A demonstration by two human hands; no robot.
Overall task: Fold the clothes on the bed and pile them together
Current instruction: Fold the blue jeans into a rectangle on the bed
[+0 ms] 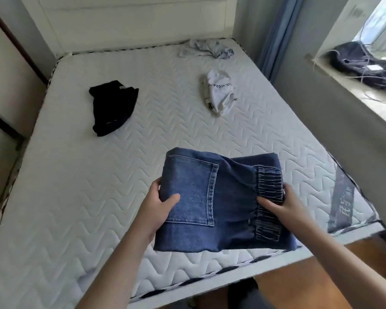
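Quilted white mattress [76,197] fills the room, with folded jeans [218,201] at its near edge. Left hand [159,206] pinches the jeans' left side, right hand [283,204] their elastic cuffs. Beyond the jeans lie a black garment [112,105] and a white shirt [220,92].

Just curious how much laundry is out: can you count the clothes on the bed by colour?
Blue: 1, the folded blue denim jeans held in both hands
Black: 1, the crumpled black garment
White: 1, the white garment with printed lettering
Pale grey-blue: 1, the crumpled light garment near the headboard
Total: 4
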